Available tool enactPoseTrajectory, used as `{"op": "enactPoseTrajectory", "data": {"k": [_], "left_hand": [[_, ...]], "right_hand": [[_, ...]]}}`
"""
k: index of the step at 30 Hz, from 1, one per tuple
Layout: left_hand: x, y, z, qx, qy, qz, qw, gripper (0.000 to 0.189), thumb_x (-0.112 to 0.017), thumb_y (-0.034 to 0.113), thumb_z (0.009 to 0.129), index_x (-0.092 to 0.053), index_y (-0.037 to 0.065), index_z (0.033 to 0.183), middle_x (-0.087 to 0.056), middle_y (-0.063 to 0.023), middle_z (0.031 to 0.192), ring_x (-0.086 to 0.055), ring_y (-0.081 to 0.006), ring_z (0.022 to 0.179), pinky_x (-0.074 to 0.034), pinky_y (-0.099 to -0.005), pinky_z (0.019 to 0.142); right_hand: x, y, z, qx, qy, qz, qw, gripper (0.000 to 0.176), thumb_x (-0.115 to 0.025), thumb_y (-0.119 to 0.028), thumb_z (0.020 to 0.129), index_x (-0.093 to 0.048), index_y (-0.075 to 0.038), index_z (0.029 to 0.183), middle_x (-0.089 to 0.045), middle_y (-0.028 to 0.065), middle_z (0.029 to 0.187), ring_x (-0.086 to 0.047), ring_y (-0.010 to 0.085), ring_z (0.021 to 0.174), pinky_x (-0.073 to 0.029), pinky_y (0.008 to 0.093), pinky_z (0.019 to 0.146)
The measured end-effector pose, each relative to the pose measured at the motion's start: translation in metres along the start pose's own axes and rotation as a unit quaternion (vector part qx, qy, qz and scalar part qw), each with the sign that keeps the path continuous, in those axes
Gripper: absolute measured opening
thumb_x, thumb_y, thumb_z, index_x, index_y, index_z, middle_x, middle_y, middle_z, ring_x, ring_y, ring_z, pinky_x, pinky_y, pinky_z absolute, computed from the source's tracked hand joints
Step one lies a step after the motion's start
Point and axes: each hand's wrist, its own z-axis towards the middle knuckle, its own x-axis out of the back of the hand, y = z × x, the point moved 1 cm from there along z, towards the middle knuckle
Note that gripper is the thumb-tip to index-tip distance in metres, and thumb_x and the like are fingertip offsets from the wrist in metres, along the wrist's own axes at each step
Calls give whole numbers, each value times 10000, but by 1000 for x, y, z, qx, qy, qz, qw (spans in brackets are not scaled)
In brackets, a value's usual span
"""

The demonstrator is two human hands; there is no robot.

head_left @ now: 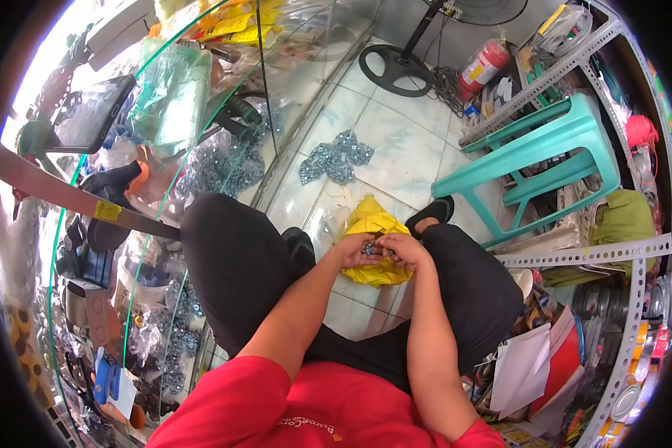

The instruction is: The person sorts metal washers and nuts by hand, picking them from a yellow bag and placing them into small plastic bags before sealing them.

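Observation:
Between my knees, a yellow plastic bag [375, 218] sits on the tiled floor, its mouth just under my hands. My left hand [352, 252] is cupped above it, fingers curled around a few small metal nuts [368, 249]. Close against it, my right hand [402, 249] has thumb and fingers pinched together; whatever is in that pinch is too small to make out. Farther forward on the tiles lies a pile of clear packets of metal nuts [338, 157]. What the yellow bag holds is hidden.
A glass display case [235, 157] with more packets stands on the left. On the right are a teal plastic stool [523, 160] and a perforated metal shelf [590, 252]. A fan base [396, 71] and a red fire extinguisher [486, 63] stand at the back.

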Motion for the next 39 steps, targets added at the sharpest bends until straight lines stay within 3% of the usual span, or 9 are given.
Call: {"op": "enactPoseTrajectory", "data": {"k": [5, 8, 13, 19, 25, 31, 34, 37, 39], "left_hand": [[16, 13, 5, 146, -23, 194, 970, 196, -520, 244, 942, -611, 71, 948, -622, -28, 835, -615, -147, 706, -542, -287, 660], [-7, 60, -28, 129, 85, 343, 927, 149, -580, 198, 893, -607, 51, 885, -582, -18, 745, -568, -136, 598, -508, -259, 528], [29, 89, -11, -164, 278, 225, 919, 109, -641, 134, 814, -654, 35, 860, -642, -94, 758, -641, -236, 670, -539, -345, 587], [79, 61, 11, -243, 450, 575, 638, 205, -560, 74, 767, -670, 8, 926, -663, -226, 951, -627, -387, 936, -499, -419, 851], [108, 45, 11, -174, 478, 593, 624, 233, -542, 104, 770, -672, 13, 941, -663, -226, 991, -622, -385, 976, -493, -434, 853], [149, 39, 34, -228, 456, 476, 717, 291, -537, 123, 775, -670, 14, 1010, -663, -225, 1016, -631, -373, 974, -486, -430, 874], [129, 58, 24, -160, 471, 491, 715, 292, -558, 212, 825, -654, -5, 994, -678, -226, 959, -671, -322, 886, -530, -408, 776], [29, 73, -22, -225, 463, 317, 797, 399, -533, 368, 893, -639, -12, 951, -675, -189, 832, -689, -276, 789, -554, -390, 647], [11, 75, -14, -179, 347, 211, 896, 531, -432, 497, 945, -612, -2, 961, -643, -139, 771, -686, -251, 747, -558, -369, 575]], "right_hand": [[10, 10, 3, 16, 23, 53, 998, 197, -563, -266, 926, -658, -113, 1006, -539, -53, 723, -386, 50, 516, -265, 194, 415], [13, 13, 4, 13, 16, 62, 998, 202, -566, -274, 921, -663, -111, 992, -538, -52, 713, -381, 52, 508, -266, 198, 414], [9, 20, 11, 27, 15, 29, 999, 206, -571, -290, 909, -675, -118, 956, -543, -52, 702, -390, 59, 496, -289, 208, 419], [9, 22, 17, 71, 33, 14, 997, 205, -582, -263, 881, -660, -73, 879, -561, -9, 658, -398, 80, 432, -281, 248, 381], [6, 22, 26, 60, 10, -53, 997, 234, -564, -293, 903, -690, -96, 918, -562, -33, 677, -432, 70, 473, -336, 231, 425], [2, 19, 26, 64, 0, -54, 996, 257, -554, -294, 913, -682, -71, 903, -568, -11, 680, -436, 77, 472, -348, 235, 426], [1, 16, 23, 44, 1, -25, 999, 265, -544, -304, 923, -666, -69, 923, -570, -6, 696, -424, 71, 466, -336, 223, 418], [2, 7, 15, 51, -25, 46, 997, 243, -539, -287, 934, -650, -71, 952, -572, -9, 713, -409, 58, 467, -317, 207, 410], [4, -7, 6, 74, -34, 92, 992, 224, -542, -272, 940, -643, -72, 954, -576, -15, 722, -408, 48, 477, -306, 200, 406]]}}
